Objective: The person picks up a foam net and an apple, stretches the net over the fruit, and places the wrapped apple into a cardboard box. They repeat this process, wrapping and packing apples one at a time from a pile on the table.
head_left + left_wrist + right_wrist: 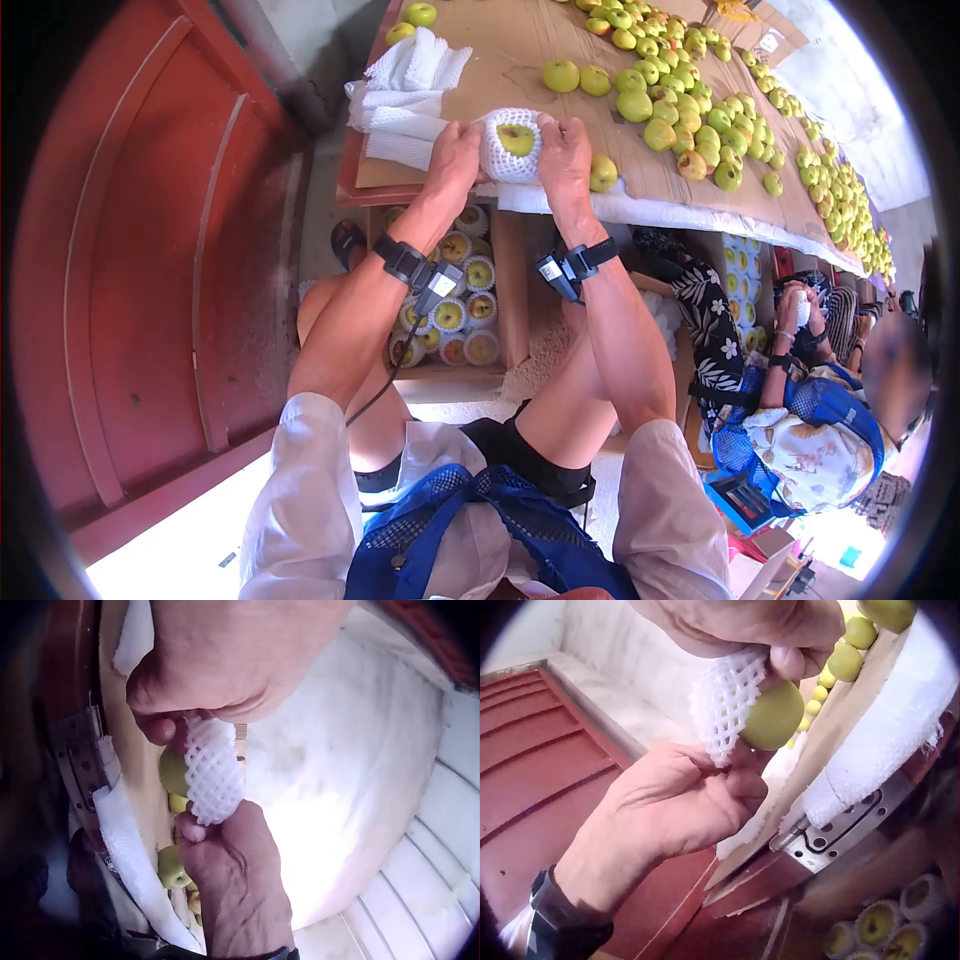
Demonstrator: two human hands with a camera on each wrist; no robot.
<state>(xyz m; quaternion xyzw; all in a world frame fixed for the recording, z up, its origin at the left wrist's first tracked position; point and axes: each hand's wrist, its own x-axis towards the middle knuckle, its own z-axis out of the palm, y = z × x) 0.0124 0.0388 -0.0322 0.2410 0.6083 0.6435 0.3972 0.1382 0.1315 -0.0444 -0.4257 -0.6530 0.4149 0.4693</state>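
At the near edge of the table, a green apple [516, 139] sits partly inside a white foam net sleeve [497, 165]. My left hand [457, 157] pinches the sleeve's left side with curled fingers, and my right hand [566, 158] grips its right side. The left wrist view shows the mesh of the foam net [214, 776] stretched between both hands. Bare green skin of the apple [775, 717] bulges out of the net's far side in the right wrist view. Close to my left hand lies a pile of flat white foam nets [408, 100].
Loose green apples [690, 120] spread over the cardboard-topped table [500, 60]. Below it stands a box [512, 300] of sleeved apples. A red door [150, 250] is on the left. Another person [815, 430] sits at the right, holding something white.
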